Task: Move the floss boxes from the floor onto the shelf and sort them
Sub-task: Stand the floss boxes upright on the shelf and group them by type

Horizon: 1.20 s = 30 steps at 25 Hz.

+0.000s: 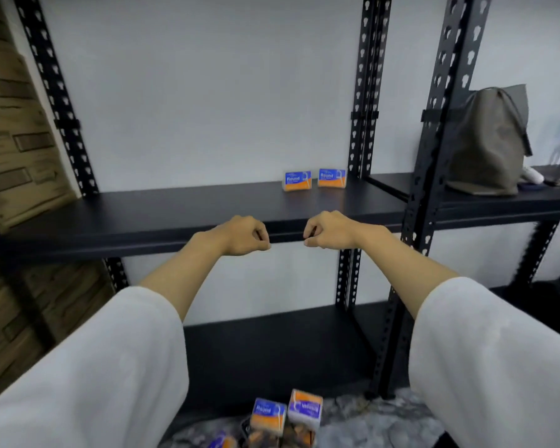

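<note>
Two floss boxes [315, 179] stand on the shelf [175, 215], more boxes [285, 415] remain on the floor; left hand [244, 236] and right hand [328, 229] curled, holding nothing, risk mis-sorting.

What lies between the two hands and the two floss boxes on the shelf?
Only bare black shelf board separates the hands from the blue-and-orange floss boxes, per the head view.

Both arms reach forward and up from the lower corners of the head view, white sleeves pushed to the elbows, forearms bare. The left hand [244, 236] sits at about 11 o'clock from centre, the right hand [328, 229] at 1 o'clock. Both have fingers curled inward, knuckles up, holding nothing, fingertips facing, near but apart.
</note>
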### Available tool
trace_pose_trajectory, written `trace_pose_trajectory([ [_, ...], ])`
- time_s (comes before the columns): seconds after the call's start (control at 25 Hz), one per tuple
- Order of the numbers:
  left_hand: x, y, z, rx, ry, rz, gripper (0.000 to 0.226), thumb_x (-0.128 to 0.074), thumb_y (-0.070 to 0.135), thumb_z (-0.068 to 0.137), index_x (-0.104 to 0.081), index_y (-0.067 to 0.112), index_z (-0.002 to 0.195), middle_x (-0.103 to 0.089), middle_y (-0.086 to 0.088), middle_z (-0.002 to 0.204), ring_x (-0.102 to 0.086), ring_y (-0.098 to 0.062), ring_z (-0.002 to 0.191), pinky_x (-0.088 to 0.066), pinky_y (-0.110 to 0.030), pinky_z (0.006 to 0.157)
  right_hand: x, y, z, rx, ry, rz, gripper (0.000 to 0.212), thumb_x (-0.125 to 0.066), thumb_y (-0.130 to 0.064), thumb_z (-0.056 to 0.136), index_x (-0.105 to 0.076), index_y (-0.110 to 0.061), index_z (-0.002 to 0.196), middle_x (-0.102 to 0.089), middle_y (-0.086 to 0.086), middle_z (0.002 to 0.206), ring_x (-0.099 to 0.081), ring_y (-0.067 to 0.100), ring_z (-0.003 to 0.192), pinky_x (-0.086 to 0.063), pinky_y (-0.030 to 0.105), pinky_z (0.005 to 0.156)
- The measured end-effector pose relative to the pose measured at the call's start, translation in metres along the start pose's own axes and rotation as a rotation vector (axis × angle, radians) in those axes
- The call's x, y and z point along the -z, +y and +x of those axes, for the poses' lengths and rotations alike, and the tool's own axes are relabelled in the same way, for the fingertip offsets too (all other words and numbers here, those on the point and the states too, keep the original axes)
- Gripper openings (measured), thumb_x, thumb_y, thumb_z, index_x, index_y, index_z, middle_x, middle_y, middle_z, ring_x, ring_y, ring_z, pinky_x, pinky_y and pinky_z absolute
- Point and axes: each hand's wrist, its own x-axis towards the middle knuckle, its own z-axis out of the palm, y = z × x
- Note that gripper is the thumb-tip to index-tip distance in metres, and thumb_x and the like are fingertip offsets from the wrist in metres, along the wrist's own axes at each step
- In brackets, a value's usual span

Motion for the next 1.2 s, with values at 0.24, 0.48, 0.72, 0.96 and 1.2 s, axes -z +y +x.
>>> trace_pose_trajectory([
  [0.24, -0.058, -0.021, -0.036, 0.140, -0.234, 0.045, 0.019, -0.059, 0.035, 0.091, -0.066, 0.022, 0.104, -0.064, 0.001, 0.111, -0.062, -0.015, 0.095, -0.045, -0.034, 0.094, -0.060, -0.003, -0.035, -0.102, -0.187, 0.000, 0.029, -0.061, -0.033, 0.090, -0.062, -0.016, 0.114, -0.065, 0.004, 0.102, -0.062, 0.017, 0.084, -0.048, 0.030, 0.085],
  [0.48, -0.142, -0.056, -0.040, 0.167, -0.389, -0.028, 0.022, -0.060, 0.028, 0.092, -0.067, 0.015, 0.108, -0.063, 0.000, 0.103, -0.058, -0.010, 0.083, -0.043, -0.027, 0.085, -0.145, 0.031, -0.040, -0.169, -0.336, 0.008, 0.029, -0.062, -0.033, 0.090, -0.063, -0.016, 0.113, -0.059, 0.004, 0.109, -0.057, 0.018, 0.092, -0.047, 0.032, 0.088],
  [0.72, -0.246, -0.108, -0.031, 0.204, -0.511, -0.071, 0.020, -0.060, 0.026, 0.093, -0.066, 0.017, 0.109, -0.064, 0.001, 0.116, -0.057, -0.014, 0.104, -0.039, -0.030, 0.099, -0.259, 0.087, -0.031, -0.221, -0.434, 0.049, 0.026, -0.063, -0.030, 0.088, -0.063, -0.013, 0.109, -0.062, 0.003, 0.112, -0.057, 0.017, 0.098, -0.045, 0.027, 0.082],
  [0.96, -0.342, -0.156, -0.017, 0.239, -0.514, -0.109, 0.028, -0.065, 0.029, 0.087, -0.060, 0.021, 0.114, -0.058, -0.003, 0.120, -0.056, -0.021, 0.108, -0.048, -0.043, 0.095, -0.359, 0.141, -0.025, -0.303, -0.436, 0.092, 0.031, -0.060, -0.023, 0.084, -0.057, -0.015, 0.113, -0.059, 0.010, 0.114, -0.057, 0.026, 0.101, -0.049, 0.036, 0.081],
  [1.2, -0.397, -0.178, -0.014, 0.135, -0.522, 0.034, 0.086, -0.078, 0.033, 0.074, -0.031, 0.027, 0.146, -0.034, 0.003, 0.147, -0.035, -0.026, 0.130, -0.035, -0.041, 0.105, -0.419, 0.163, -0.019, -0.301, -0.447, 0.023, 0.086, -0.072, -0.033, 0.078, -0.023, -0.016, 0.147, -0.034, 0.010, 0.145, -0.033, 0.030, 0.131, -0.035, 0.045, 0.107],
])
